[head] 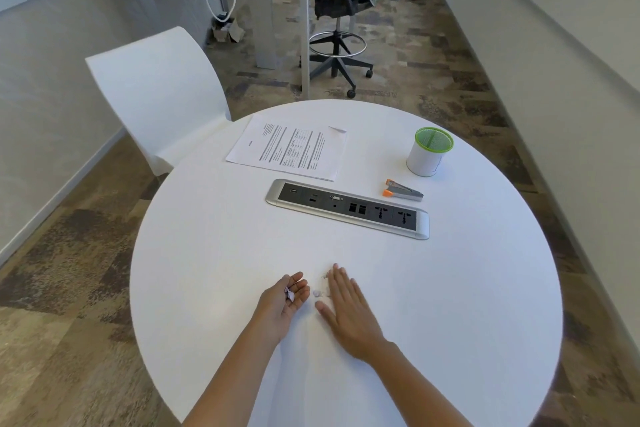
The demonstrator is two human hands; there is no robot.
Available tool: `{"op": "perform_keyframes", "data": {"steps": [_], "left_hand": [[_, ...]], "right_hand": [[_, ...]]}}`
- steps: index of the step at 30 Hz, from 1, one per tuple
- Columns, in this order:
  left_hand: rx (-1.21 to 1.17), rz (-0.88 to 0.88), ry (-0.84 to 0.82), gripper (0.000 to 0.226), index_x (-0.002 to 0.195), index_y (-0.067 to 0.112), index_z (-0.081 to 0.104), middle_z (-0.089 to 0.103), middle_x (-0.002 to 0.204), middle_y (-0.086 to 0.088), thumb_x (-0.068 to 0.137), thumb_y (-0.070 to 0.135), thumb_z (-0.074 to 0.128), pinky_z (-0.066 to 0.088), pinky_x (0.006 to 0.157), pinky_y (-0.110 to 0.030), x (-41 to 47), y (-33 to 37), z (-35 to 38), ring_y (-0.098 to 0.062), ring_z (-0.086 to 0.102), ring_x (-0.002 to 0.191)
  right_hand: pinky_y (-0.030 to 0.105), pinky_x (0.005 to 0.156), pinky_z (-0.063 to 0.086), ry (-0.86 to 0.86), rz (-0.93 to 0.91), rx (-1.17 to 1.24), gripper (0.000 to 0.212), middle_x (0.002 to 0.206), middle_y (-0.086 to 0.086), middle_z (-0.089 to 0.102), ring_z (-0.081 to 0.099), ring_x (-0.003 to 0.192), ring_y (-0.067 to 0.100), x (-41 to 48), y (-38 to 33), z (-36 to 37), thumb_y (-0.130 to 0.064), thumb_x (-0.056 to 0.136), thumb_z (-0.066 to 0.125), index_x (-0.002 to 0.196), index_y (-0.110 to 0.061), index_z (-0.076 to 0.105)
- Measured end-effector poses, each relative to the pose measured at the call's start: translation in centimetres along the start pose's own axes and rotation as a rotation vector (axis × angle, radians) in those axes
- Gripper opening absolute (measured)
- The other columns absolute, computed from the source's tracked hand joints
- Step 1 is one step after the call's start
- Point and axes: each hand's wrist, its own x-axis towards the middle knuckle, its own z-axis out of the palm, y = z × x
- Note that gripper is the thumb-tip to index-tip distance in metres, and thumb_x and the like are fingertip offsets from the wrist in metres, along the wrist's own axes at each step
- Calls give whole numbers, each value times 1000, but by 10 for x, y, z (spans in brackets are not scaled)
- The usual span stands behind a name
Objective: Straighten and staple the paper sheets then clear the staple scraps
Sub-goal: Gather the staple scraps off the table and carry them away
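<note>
White table (214, 253): round, both my hands near its front edge.
Left hand (289, 303): palm up, fingers loosely cupped, not clenched; a scrap (289, 294) lies in it.
Right hand (346, 308): flat, palm down on the table, fingers straight, grasping nothing.
Scraps (317, 294): small pale bits on the table between my hands and by my right fingertips; probably paper, too small to be sure.
Sheets (287, 149): far side, flat, one corner folded.
Stapler (403, 191): beyond the socket strip (346, 208), near the cup (429, 156).
</note>
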Motion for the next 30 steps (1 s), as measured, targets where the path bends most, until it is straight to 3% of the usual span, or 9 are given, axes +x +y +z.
{"op": "perform_keyframes", "data": {"steps": [2, 4, 7, 12, 15, 17, 20, 24, 30], "left_hand": [[7, 4, 3, 31, 83, -4, 59, 58, 80, -14, 100, 10, 37, 56, 49, -20, 0, 0, -1, -22, 56, 73], [9, 5, 5, 31, 83, -3, 59, 58, 80, -14, 100, 10, 37, 56, 49, -19, 1, -1, -3, -21, 56, 72], [17, 1, 6, 30, 83, -3, 59, 58, 82, -15, 100, 9, 38, 56, 50, -19, 1, -4, -5, -21, 57, 74], [46, -14, -1, 29, 84, -3, 59, 57, 82, -14, 99, 8, 38, 56, 49, -19, 1, -11, -7, -21, 57, 74], [71, -19, 5, 30, 84, -3, 60, 58, 82, -14, 99, 9, 37, 56, 49, -19, 2, -14, -8, -21, 57, 73], [79, -23, 8, 31, 83, -3, 60, 58, 81, -15, 99, 9, 37, 56, 48, -19, 2, -15, -9, -21, 57, 72], [93, -29, -4, 32, 83, -3, 60, 58, 81, -15, 100, 9, 35, 56, 48, -19, -1, -16, -7, -22, 60, 68], [127, -45, -21, 32, 84, -3, 60, 59, 81, -15, 100, 9, 35, 55, 48, -19, -2, -17, -4, -15, 66, 47], [171, -67, -34, 28, 94, -6, 61, 61, 70, -13, 99, 9, 38, 55, 68, -26, -2, -19, -3, -21, 60, 67]], "right_hand": [[21, 117, -4, 15, -43, 32, 77, 152, -13, -19, -13, 143, 4, 0, -5, -2, -64, 86, 8, 148, -22, -8], [20, 115, 7, 51, -60, 19, 60, 156, -12, -11, -7, 145, 7, 0, -6, -5, -46, 98, 26, 149, -28, 2], [23, 110, 27, 67, -73, 16, 48, 158, -12, 5, -1, 146, 8, -3, -8, -3, -21, 102, 31, 148, -29, 20], [18, 108, 29, 123, -133, -19, 40, 148, -9, 37, 27, 138, 5, -16, -2, 2, -17, 99, 39, 139, -19, 43], [19, 71, 52, 225, -131, -52, 34, 113, -9, 63, 61, 102, 11, -18, 1, 0, -13, 77, 71, 110, -20, 65], [19, 50, 49, 254, -155, -85, 31, 89, -9, 65, 62, 78, 12, -16, 4, 2, -9, 63, 80, 88, -22, 66], [22, 62, 48, 311, -85, 30, 14, 85, -4, 68, 62, 78, 16, -10, 0, -6, -5, 76, 67, 84, -16, 69], [21, 78, 50, 405, 147, 365, 19, 92, -5, 72, 64, 85, 9, -7, -5, -14, -2, 84, 59, 90, -14, 73], [14, 74, 51, 447, 231, 655, 19, 85, -6, 73, 67, 80, 6, -8, -27, -34, 1, 84, 62, 86, -13, 74]]}}
